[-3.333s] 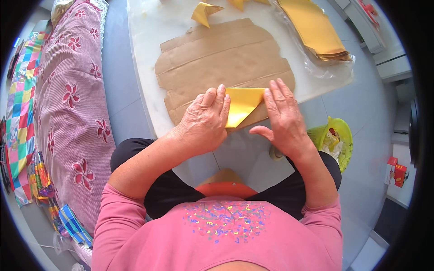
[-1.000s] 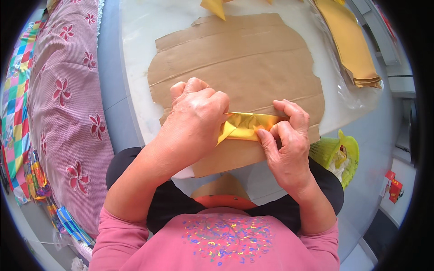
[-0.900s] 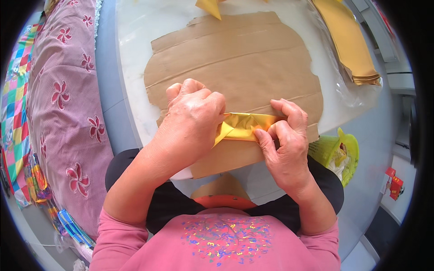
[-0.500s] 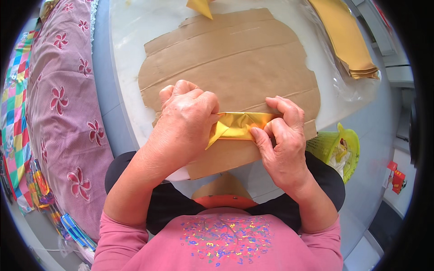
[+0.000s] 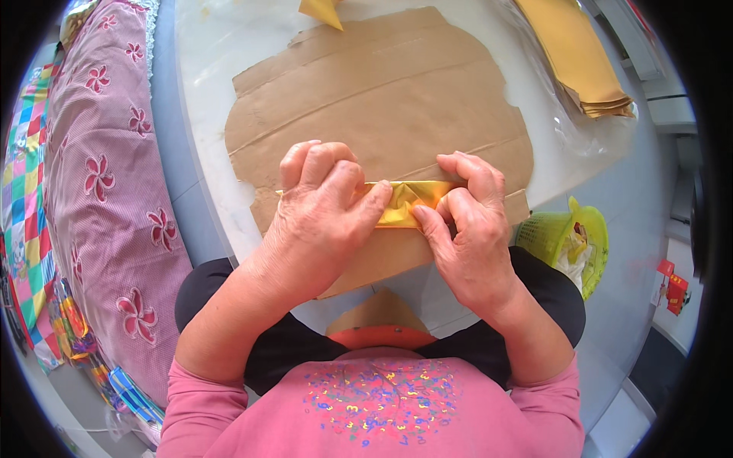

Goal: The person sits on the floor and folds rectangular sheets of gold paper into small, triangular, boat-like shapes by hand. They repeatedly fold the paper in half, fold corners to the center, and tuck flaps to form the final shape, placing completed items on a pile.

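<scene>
A strip of shiny gold paper [image 5: 405,204], creased and partly folded, lies across the near part of a brown cardboard sheet [image 5: 374,99]. My left hand [image 5: 321,210] covers its left portion, with thumb and fingers closed on the paper. On the right end, my right hand [image 5: 469,229] pinches it between thumb and bent fingers, the index finger raised above the top edge. Both palms hide parts of the strip. Beyond the cardboard's far edge sits a pointed folded gold piece [image 5: 322,11].
The cardboard rests on a white table [image 5: 202,84]. At the far right a stack of gold paper sheets [image 5: 576,57] lies on clear plastic. A yellow-green basket [image 5: 550,237] with scraps stands beside my right knee. A bed with a pink flowered cover [image 5: 107,221] runs along the left.
My left hand has shifted right along the gold strip, its thumb now pressing on the paper nearer my right hand. Part of the strip now shows left of that hand.
</scene>
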Demonstrator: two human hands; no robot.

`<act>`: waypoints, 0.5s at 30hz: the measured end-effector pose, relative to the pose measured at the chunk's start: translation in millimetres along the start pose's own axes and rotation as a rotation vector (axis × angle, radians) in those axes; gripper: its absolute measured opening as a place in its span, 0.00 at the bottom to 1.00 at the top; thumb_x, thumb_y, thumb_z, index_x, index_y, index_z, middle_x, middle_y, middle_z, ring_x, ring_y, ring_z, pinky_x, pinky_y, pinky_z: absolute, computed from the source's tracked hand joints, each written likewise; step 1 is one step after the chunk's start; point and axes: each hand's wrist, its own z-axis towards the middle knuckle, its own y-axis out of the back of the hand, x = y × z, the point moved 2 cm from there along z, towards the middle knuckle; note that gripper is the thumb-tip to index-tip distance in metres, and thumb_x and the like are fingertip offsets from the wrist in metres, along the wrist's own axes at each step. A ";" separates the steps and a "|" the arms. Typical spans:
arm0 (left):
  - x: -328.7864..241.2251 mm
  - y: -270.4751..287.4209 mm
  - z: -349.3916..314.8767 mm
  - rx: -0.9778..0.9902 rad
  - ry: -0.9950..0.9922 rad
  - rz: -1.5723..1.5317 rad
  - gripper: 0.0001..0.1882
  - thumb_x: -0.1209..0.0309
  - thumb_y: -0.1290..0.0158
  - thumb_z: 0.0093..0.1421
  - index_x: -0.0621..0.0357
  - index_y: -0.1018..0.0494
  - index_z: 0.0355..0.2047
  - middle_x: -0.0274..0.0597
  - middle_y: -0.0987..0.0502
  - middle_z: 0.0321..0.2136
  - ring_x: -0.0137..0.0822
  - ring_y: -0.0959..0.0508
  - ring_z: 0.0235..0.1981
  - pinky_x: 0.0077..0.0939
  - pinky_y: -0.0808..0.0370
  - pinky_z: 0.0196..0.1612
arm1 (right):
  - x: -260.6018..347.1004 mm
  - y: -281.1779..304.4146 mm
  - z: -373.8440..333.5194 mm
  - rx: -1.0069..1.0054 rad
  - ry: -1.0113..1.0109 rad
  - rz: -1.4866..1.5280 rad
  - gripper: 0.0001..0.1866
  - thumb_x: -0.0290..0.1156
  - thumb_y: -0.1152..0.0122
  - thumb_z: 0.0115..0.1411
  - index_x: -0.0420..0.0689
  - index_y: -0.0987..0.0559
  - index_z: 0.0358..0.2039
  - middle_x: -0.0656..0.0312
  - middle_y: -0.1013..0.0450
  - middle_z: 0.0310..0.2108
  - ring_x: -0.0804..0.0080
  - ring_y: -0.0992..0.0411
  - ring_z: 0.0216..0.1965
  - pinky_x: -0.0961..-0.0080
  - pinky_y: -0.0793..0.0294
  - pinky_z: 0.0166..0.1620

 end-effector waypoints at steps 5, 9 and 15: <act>-7.3 -7.4 -5.4 0.045 0.004 0.100 0.23 0.76 0.41 0.45 0.60 0.23 0.45 0.42 0.30 0.39 0.45 0.31 0.48 0.43 0.36 0.55 | -1.9 -0.5 -1.6 -0.020 0.013 -0.024 0.14 0.21 0.32 0.52 0.38 0.31 0.19 0.49 0.32 0.52 0.52 0.36 0.56 0.62 0.33 0.55; -11.5 -7.2 -8.0 0.132 0.012 0.160 0.24 0.73 0.41 0.49 0.65 0.26 0.49 0.55 0.32 0.53 0.53 0.37 0.60 0.46 0.38 0.61 | -5.0 0.9 -4.9 -0.033 0.043 -0.048 0.14 0.22 0.32 0.53 0.38 0.31 0.20 0.48 0.32 0.51 0.51 0.36 0.55 0.61 0.33 0.55; -13.1 -9.3 -18.0 0.306 0.043 -0.064 0.42 0.48 0.47 0.59 0.74 0.41 0.61 0.68 0.47 0.65 0.61 0.52 0.70 0.50 0.50 0.69 | -11.1 6.3 -11.9 -0.027 0.103 -0.056 0.10 0.23 0.32 0.52 0.34 0.27 0.26 0.46 0.34 0.51 0.47 0.37 0.56 0.58 0.35 0.58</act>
